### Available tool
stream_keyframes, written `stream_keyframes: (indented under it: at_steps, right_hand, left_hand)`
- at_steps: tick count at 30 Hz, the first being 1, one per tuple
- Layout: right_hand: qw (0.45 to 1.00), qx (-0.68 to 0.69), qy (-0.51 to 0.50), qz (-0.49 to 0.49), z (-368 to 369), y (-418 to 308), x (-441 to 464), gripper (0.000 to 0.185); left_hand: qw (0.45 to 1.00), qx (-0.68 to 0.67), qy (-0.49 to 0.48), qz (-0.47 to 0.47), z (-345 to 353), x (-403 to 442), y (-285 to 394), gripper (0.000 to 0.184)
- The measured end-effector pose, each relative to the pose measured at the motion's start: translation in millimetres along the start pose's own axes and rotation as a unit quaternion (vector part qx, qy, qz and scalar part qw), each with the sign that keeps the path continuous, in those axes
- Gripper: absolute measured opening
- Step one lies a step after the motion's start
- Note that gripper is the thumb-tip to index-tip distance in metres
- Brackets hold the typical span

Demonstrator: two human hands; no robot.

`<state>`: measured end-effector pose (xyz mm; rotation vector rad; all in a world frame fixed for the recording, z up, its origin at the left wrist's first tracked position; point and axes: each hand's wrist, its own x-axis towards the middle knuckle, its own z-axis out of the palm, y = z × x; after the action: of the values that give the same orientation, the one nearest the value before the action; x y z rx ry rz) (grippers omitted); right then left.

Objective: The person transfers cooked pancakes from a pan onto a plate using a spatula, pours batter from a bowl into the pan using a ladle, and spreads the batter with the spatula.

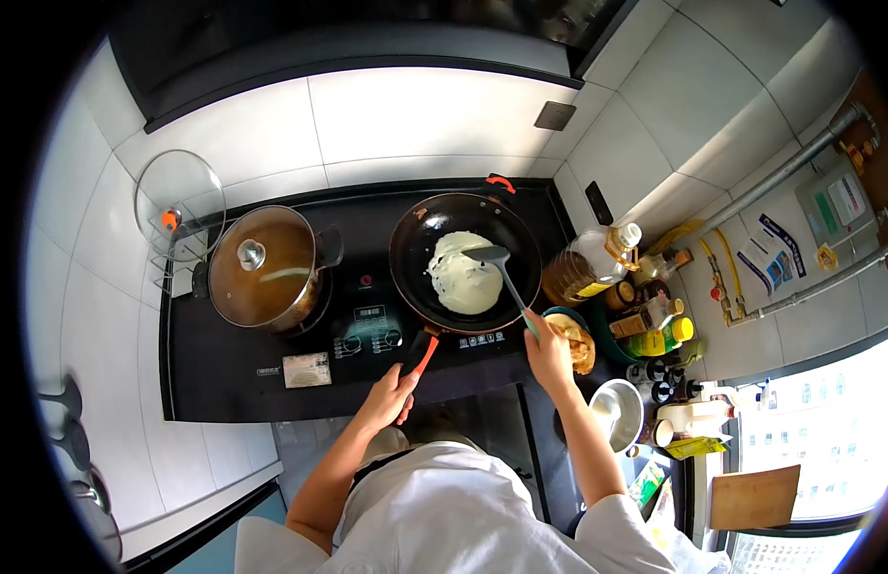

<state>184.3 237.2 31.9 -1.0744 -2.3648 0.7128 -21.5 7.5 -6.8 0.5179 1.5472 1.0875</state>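
Observation:
A black wok [415,239] sits on the right side of the cooktop. Pale, creamy batter [463,277] lies spread over its bottom in an uneven round. My left hand [389,395] is closed around the wok's red and black handle [423,352]. In my right hand [549,356] is a spatula [511,281] with a grey blade and a green-tipped handle. Its blade rests over the upper right part of the batter; whether it touches the batter I cannot tell. Just right of my right hand stands a bowl or plate of browned flatbreads [580,346].
On the left of the black cooktop [224,383] is a pot [272,253] under a glass lid. A second glass lid [181,206] stands in a rack behind it. Right of the wok are a large oil bottle [583,268], several condiment bottles [659,340] and a metal bowl [616,413].

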Motion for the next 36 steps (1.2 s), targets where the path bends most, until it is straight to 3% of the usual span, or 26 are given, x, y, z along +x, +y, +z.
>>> stream_keyframes:
  at_steps: [6,13,17,21,36]
  right_hand:
    - [0.999,-0.013,-0.033,0.014,18,14,3,0.034]
    - [1.0,-0.011,-0.003,-0.009,-18,-4,-34,0.033]
    - [0.997,0.017,-0.069,0.041,-18,-12,-36,0.035]
    - [0.998,0.014,-0.042,-0.036,-36,-28,-48,0.035]
    - [0.998,0.053,-0.027,0.011,-30,-21,-45,0.033]
  left_hand:
    - [1.0,0.001,-0.017,-0.002,0,0,2,0.074]
    - [1.0,-0.005,-0.017,-0.002,-1,-1,2,0.077]
    - [1.0,-0.006,-0.017,-0.006,-1,-1,3,0.077]
    - [1.0,-0.006,-0.015,-0.013,0,0,2,0.078]
    - [1.0,0.006,-0.012,-0.016,-2,1,0,0.073]
